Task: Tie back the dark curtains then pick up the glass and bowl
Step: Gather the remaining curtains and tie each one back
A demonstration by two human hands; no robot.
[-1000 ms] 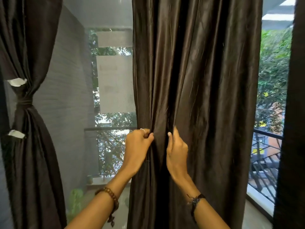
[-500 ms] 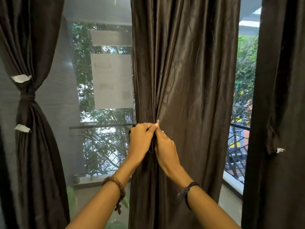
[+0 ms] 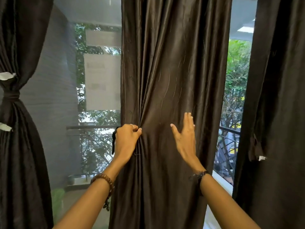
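Observation:
A dark brown middle curtain (image 3: 173, 71) hangs loose in front of me. My left hand (image 3: 127, 140) grips a bunch of its folds near its left edge, and a dark strap (image 3: 113, 142) dangles beside that hand. My right hand (image 3: 185, 137) lies flat with straight fingers against the cloth further right. At the far left a curtain (image 3: 14, 146) is tied at its waist with a dark band (image 3: 10, 97). A third curtain (image 3: 277, 96) hangs loose at the right, with a short tie strap (image 3: 255, 149) on its edge. No glass or bowl is in view.
Behind the curtains is a large window (image 3: 99, 80) with white papers stuck on it. Outside are a balcony railing (image 3: 92, 128), a grey wall and trees. A white sill (image 3: 221, 180) runs low at the right.
My right hand has left the folds beside my left hand and moved right, fingers spread flat on the cloth. My left hand keeps its grip, and the view has shifted slightly.

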